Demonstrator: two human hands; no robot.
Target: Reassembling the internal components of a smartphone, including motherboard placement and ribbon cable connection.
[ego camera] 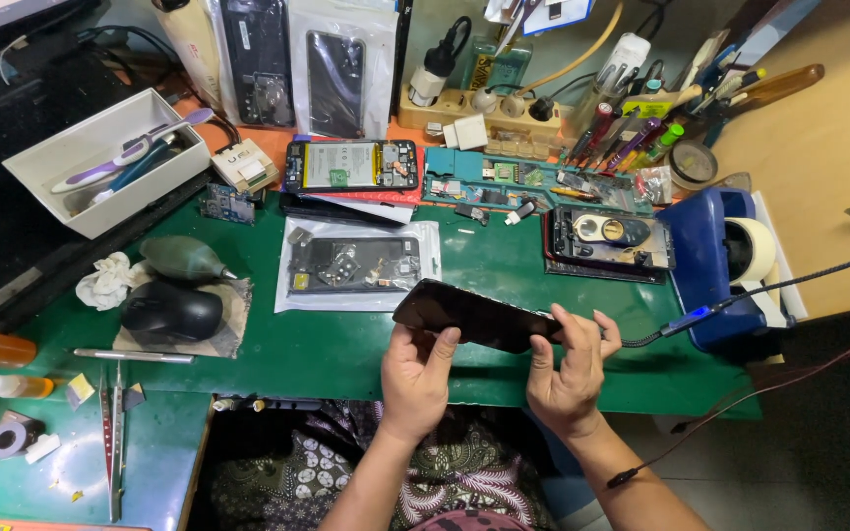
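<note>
Black and glossy, the phone (474, 315) sits level between both hands above the front edge of the green mat (504, 265), its dark face turned up. The left hand (415, 379) clasps the phone's left end, thumb over the near edge and fingers wrapped underneath. The right hand (568, 369) pinches the right end, where a cable (730, 300) with a blue plug meets the phone; whether the plug is fully seated I cannot tell, since the fingers cover the port. The step in hand looks like connecting or checking the cable at the phone's end while the other hand steadies the body. A next move would call for a firm hold on the left and a straight, gentle push or pull along the port's line. Behind, an opened phone (351, 164) lies on an orange pad, a bagged frame (356, 264) rests on the mat, and a blue tape dispenser (715, 261) stands at the right.
</note>
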